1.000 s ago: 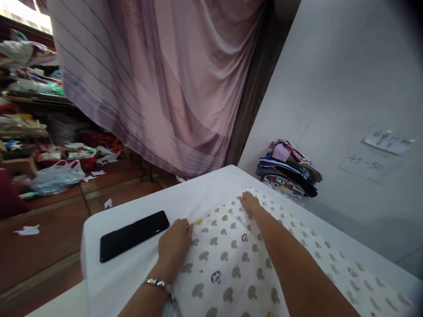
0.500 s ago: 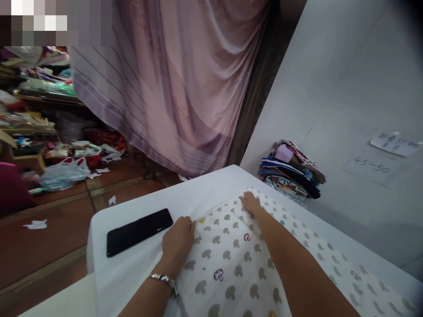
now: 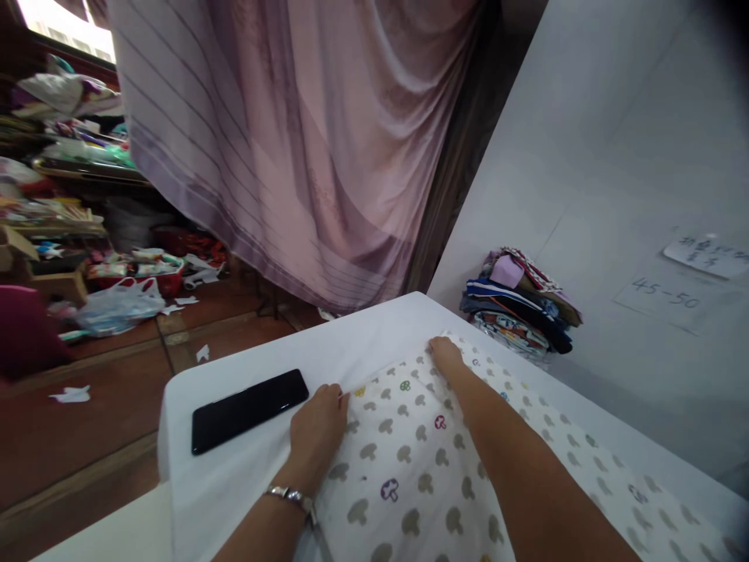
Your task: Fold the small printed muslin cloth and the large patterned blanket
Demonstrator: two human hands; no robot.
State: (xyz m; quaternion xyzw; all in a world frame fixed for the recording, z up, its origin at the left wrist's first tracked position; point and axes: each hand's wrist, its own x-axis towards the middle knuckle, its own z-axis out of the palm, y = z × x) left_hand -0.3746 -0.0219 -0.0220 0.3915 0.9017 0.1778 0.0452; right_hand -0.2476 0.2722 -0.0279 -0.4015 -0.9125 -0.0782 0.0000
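White cloth printed with grey and a few coloured mushrooms (image 3: 421,460) lies over the white table (image 3: 374,332). At its left edge my left hand (image 3: 319,421), with a bracelet on the wrist, is closed in a pinch on the fabric. Farther off, my right hand (image 3: 445,355) is closed on the cloth near its far corner, the fingertips partly hidden. Between the hands the far edge of the fabric runs slanting across the tabletop. A black smartphone (image 3: 250,411) lies flat just left of my left hand, apart from it.
A stack of folded clothes (image 3: 520,300) stands beyond the table's right side, against a white wall (image 3: 614,172) with handwritten paper notes. A pink curtain (image 3: 304,156) hangs behind. Left, on the tiled floor, are a plastic bag (image 3: 120,306), paper scraps and cluttered shelves.
My right hand's fingers have curled in at the cloth's far corner, where they were more spread before. My left hand keeps its hold. The view has shifted slightly.
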